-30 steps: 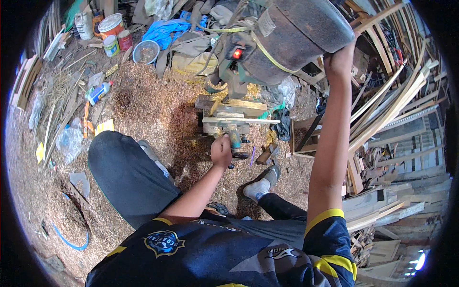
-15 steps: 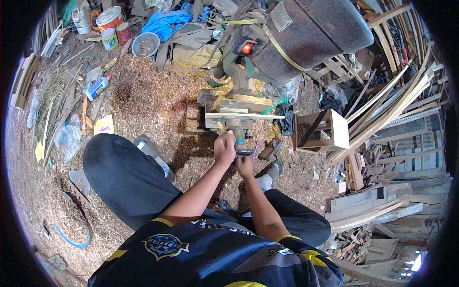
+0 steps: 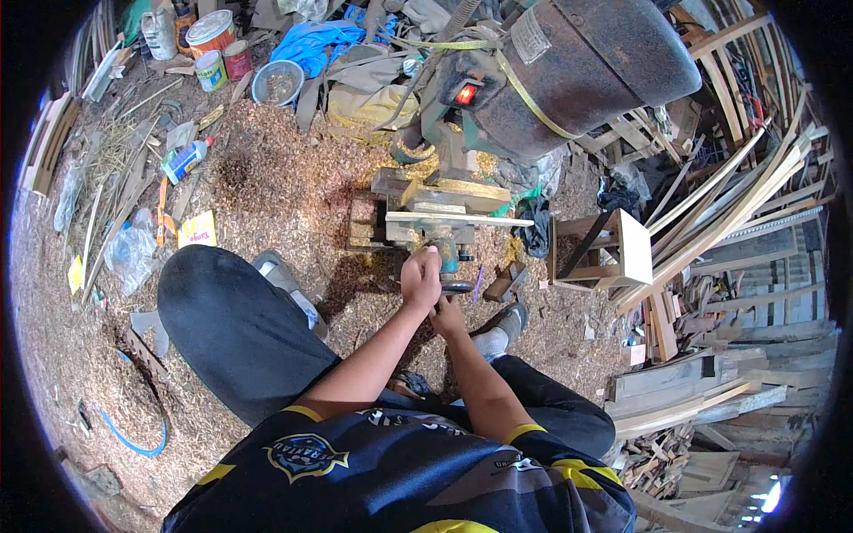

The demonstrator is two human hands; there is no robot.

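A dark round handwheel sticks out toward me from the front of a machine's clamp. My left hand is closed at the wheel's left side, thumb up near the clamp; the part under its fingers is hidden. My right hand is closed at the wheel's near underside, with its fingertips partly hidden by the rim. Beyond the hands, a long thin pale wood strip lies across the clamp. Behind it rest a thicker yellowish wood block and other wood pieces.
A big rusty motor housing with a lit red switch looms over the far side. Right of the clamp stand a small wooden frame and stacked wood strips. Shavings cover the floor; a bucket and a bottle lie left.
My right hand has shifted slightly left and nearer to me along the wheel's underside. My left hand stays at its side. The whole view has shifted a little.
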